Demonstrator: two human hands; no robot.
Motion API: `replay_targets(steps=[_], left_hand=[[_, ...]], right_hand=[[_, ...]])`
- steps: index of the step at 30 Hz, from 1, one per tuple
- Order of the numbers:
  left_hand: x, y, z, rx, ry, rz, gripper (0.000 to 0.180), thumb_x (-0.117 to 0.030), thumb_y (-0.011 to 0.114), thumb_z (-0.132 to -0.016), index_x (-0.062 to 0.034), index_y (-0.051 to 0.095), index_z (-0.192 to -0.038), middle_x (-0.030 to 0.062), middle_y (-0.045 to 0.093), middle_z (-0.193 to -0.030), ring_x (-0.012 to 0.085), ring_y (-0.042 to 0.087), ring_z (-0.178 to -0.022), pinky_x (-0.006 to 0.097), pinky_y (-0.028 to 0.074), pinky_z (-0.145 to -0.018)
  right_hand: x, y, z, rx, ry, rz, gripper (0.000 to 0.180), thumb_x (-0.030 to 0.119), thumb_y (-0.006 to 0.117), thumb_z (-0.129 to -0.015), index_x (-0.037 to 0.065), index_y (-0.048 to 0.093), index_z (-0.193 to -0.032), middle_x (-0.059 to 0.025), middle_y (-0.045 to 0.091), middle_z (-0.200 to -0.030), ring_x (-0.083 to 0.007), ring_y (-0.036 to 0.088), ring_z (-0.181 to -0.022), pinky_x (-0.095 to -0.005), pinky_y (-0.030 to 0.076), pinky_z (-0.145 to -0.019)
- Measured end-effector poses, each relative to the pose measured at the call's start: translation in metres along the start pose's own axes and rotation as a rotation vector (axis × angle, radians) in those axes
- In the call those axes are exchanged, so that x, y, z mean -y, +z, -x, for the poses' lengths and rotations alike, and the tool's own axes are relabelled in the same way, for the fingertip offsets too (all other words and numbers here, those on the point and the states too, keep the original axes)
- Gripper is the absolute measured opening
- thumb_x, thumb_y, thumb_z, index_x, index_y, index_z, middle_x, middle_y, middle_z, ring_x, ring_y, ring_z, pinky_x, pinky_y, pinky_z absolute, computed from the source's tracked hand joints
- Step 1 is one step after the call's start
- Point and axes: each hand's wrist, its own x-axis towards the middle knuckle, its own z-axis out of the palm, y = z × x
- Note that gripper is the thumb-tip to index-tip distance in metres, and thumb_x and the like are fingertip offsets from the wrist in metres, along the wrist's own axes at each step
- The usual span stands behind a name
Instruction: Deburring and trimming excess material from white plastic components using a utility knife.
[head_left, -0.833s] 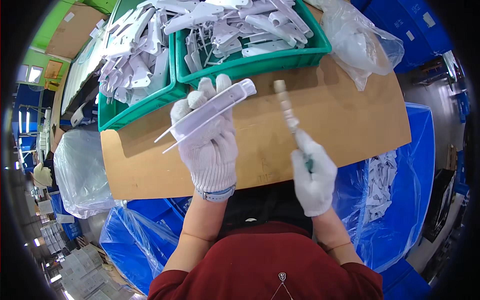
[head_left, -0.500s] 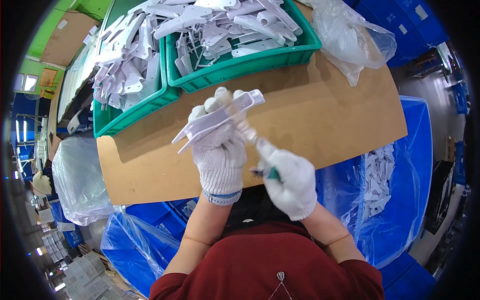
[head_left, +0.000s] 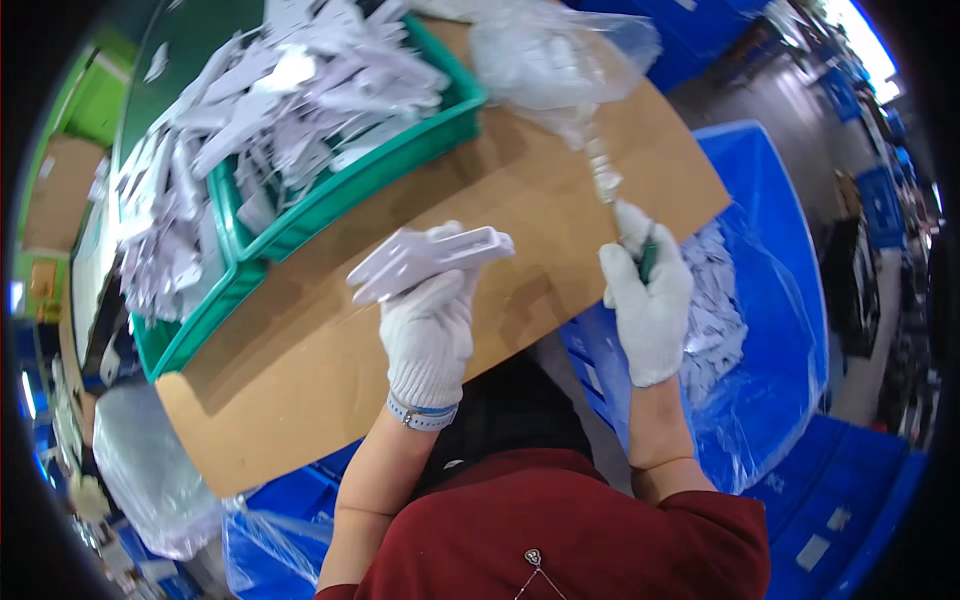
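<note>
My left hand (head_left: 428,335), in a white knit glove, is closed around a white moulded plastic piece (head_left: 425,262). The piece is long, with two prongs at its left end and a narrow, rounded right end, and it is held above the brown board. Off to the right, my gloved right hand (head_left: 652,305) grips a slim tool (head_left: 600,168) with a pale banded shaft pointing away from me. A green part of this tool shows between the fingers; its exact kind is unclear. Tool and plastic piece are well apart.
Green crates (head_left: 365,185) heaped with white plastic pieces stand at the far left of the brown board (head_left: 560,250). Clear plastic bags (head_left: 560,60) lie at its far edge. A blue bin (head_left: 790,300) lined with film holds more white pieces on the right.
My right hand has swung right with the tool, away from the plastic piece. The left hand still holds the piece, now turned slightly. The whole view has shifted toward the right.
</note>
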Motion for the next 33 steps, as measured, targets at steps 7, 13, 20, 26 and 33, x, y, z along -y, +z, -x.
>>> replay_targets(steps=[7, 13, 20, 26, 33], left_hand=[[0.133, 0.055, -0.048, 0.768, 0.003, -0.829, 0.027, -0.005, 0.059, -0.099, -0.0048, 0.058, -0.126, 0.0093, 0.063, -0.121, 0.0178, 0.064, -0.097, 0.032, 0.054, -0.086], [0.068, 0.087, -0.032, 0.527, -0.259, -0.412, 0.048, -0.045, 0.041, -0.11, -0.0034, 0.058, -0.128, 0.005, 0.064, -0.114, 0.0149, 0.062, -0.103, 0.033, 0.049, -0.095], [0.031, 0.068, -0.002, 0.475, 0.053, -0.438, 0.041, -0.037, 0.042, -0.111, -0.0073, 0.047, -0.083, 0.0088, 0.052, -0.091, 0.0204, 0.051, -0.084, 0.037, 0.047, -0.086], [0.007, 0.055, 0.0, 0.406, 0.007, -0.268, 0.038, -0.034, 0.045, -0.109, -0.0092, 0.044, -0.08, 0.0065, 0.047, -0.087, 0.0199, 0.045, -0.083, 0.036, 0.044, -0.083], [-0.049, -0.016, -0.004, 0.132, -0.038, -0.707, 0.039, -0.032, 0.049, -0.108, -0.0039, 0.054, -0.134, 0.0066, 0.06, -0.116, 0.0159, 0.056, -0.108, 0.032, 0.044, -0.101]], right_hand=[[0.035, -0.038, 0.024, -0.205, -0.101, -0.031, 0.038, 0.0, 0.062, -0.096, 0.003, 0.066, -0.133, 0.0026, 0.064, -0.085, -0.0026, 0.051, -0.063, -0.0201, 0.044, -0.058], [0.009, -0.031, 0.038, -0.028, -0.065, -0.004, 0.026, 0.003, 0.067, -0.095, 0.002, 0.068, -0.121, -0.0009, 0.067, -0.087, -0.0033, 0.054, -0.065, -0.021, 0.045, -0.06], [0.011, 0.028, 0.042, 0.204, 0.027, -0.316, 0.015, 0.004, 0.067, -0.095, -0.001, 0.066, -0.109, -0.0018, 0.063, -0.074, -0.0064, 0.051, -0.051, -0.0224, 0.041, -0.048], [0.022, 0.051, 0.043, 0.488, 0.459, -0.879, 0.011, 0.008, 0.055, -0.1, 0.001, 0.061, -0.106, 0.0017, 0.048, -0.06, -0.0058, 0.035, -0.038, -0.0226, 0.03, -0.037], [-0.004, 0.069, 0.015, 0.54, 0.165, -0.129, 0.012, 0.012, 0.064, -0.097, 0.005, 0.065, -0.107, -0.0035, 0.06, -0.071, -0.0153, 0.055, -0.053, -0.0292, 0.045, -0.051]])
